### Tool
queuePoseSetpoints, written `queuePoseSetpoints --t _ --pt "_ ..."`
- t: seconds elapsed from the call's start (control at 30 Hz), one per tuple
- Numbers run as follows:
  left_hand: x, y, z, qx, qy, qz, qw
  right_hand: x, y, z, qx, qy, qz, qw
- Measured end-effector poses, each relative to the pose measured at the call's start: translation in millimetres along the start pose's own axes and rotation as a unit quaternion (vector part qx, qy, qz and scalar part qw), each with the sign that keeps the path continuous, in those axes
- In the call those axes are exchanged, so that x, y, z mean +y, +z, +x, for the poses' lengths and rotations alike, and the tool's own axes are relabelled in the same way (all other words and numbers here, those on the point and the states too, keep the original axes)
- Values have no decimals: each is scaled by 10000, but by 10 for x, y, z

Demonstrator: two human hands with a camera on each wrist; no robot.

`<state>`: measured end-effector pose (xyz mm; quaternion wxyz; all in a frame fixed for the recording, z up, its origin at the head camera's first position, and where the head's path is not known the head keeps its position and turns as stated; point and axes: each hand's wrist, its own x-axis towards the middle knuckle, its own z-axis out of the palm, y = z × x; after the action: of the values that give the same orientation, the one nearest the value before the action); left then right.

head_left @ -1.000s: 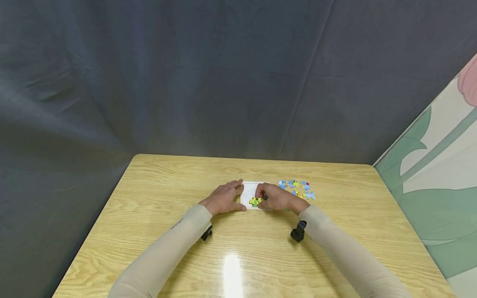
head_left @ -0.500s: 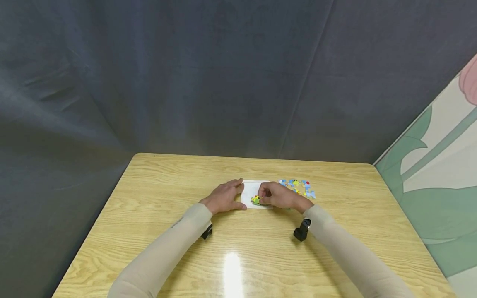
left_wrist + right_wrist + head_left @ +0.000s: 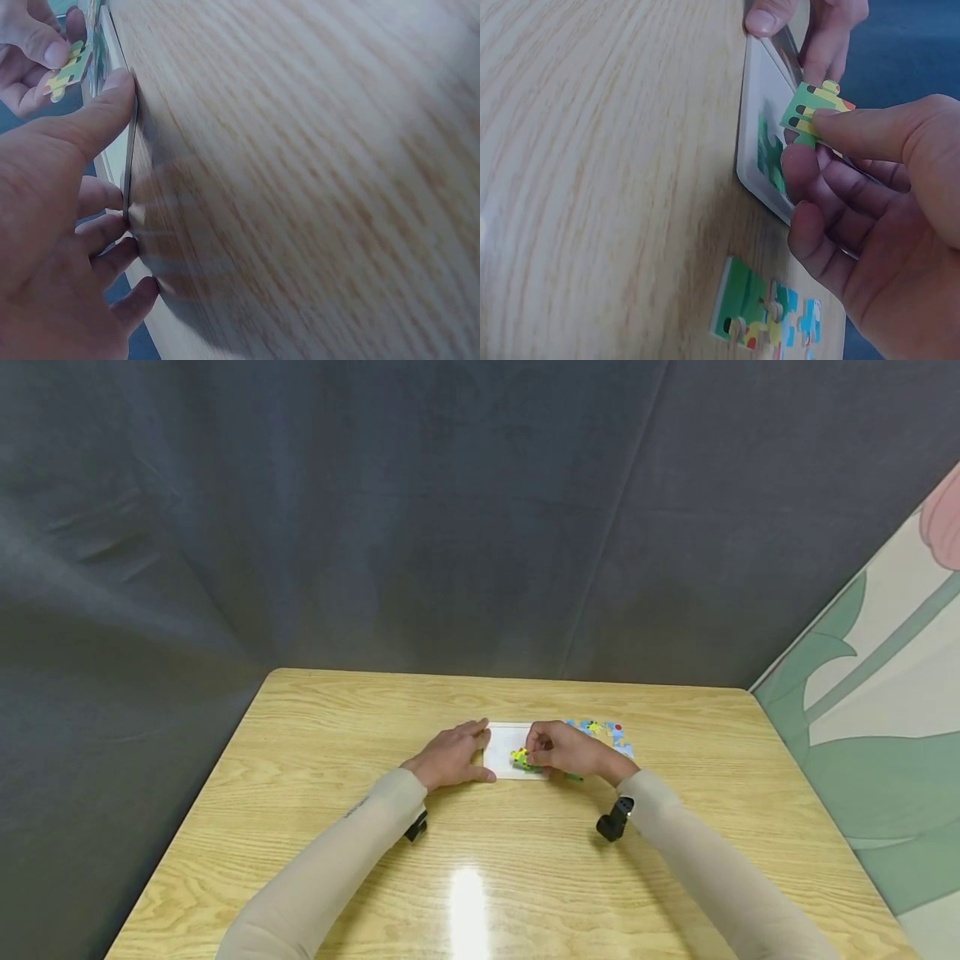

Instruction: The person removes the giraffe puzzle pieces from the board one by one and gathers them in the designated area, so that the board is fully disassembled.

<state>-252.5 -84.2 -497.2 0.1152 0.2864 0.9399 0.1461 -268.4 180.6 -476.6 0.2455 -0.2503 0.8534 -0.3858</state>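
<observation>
My left hand [image 3: 450,756] lies along the left edge of a shallow white tray [image 3: 498,743], thumb near the front corner and the other fingers spread farther back. In the left wrist view its fingertips touch the tray's rim. My right hand [image 3: 572,752] pinches a yellow and green jigsaw puzzle piece [image 3: 808,103] between thumb and fingers, tilted over the tray's right half. Beneath that piece, a green patch [image 3: 768,154] shows on the tray floor in the right wrist view.
Several loose puzzle pieces [image 3: 617,735], mostly blue with some yellow and red, lie right of the tray, partly behind my right hand. A green piece [image 3: 739,296] lies nearest the tray's front right. A dark curtain [image 3: 465,527] hangs behind the wooden table [image 3: 360,718].
My right hand has moved slightly right and back with the puzzle piece, lifting and tilting it over the tray. The left hand and tray have stayed in place.
</observation>
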Motion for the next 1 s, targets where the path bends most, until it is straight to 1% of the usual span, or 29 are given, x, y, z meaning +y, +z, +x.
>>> queuePoseSetpoints --t 0.17,0.4,0.67,0.8,1.0 --pt "8 -4 -6 -10 -14 -81 10000 1 -43 -61 147 61 -60 9999" --pt "2 4 -12 -29 -16 -130 9999 32 -115 -162 118 32 65 9999" --pt "-2 -4 -20 -7 -13 -118 9999 106 -213 -272 311 101 -251 9991" --pt "4 -12 -28 35 3 -69 10000 158 -254 -320 374 93 -244 9990" --pt "5 -13 -30 38 12 -83 10000 227 -309 -387 468 203 -300 9982"
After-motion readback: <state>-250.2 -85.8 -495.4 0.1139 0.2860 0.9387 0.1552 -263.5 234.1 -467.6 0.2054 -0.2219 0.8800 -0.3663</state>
